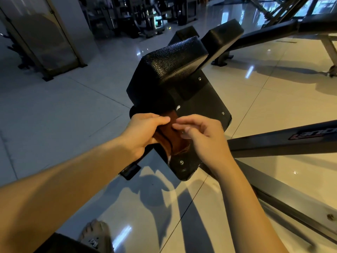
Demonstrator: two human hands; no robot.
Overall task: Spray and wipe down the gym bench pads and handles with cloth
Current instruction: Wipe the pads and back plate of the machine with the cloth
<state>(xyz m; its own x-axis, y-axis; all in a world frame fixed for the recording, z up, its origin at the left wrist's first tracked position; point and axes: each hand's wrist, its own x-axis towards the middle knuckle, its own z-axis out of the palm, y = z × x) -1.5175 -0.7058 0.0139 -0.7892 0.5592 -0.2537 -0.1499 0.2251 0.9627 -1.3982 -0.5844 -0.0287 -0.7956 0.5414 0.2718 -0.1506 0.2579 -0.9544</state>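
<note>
The glossy tiled floor [54,110] fills most of the view, crossed by the dark steel frame [273,143] of the gym bench on the right. The black textured bench pad [173,59] sits at centre, its long axis running from lower left up to upper right, and its near end faces the person. Under it a flat black backing board [206,106] with screw heads slopes down toward the hands. A second pad [222,39] stands just behind. The brown cloth [173,139] lies folded against the near edge of the board, its length running from the pad toward the person. The left hand [144,132] grips the cloth's left side, thumb on top. The right hand [202,136] has curled, blurred fingers at the cloth's upper edge; whether they pinch it I cannot tell. A sandalled foot [96,234] shows below.
</note>
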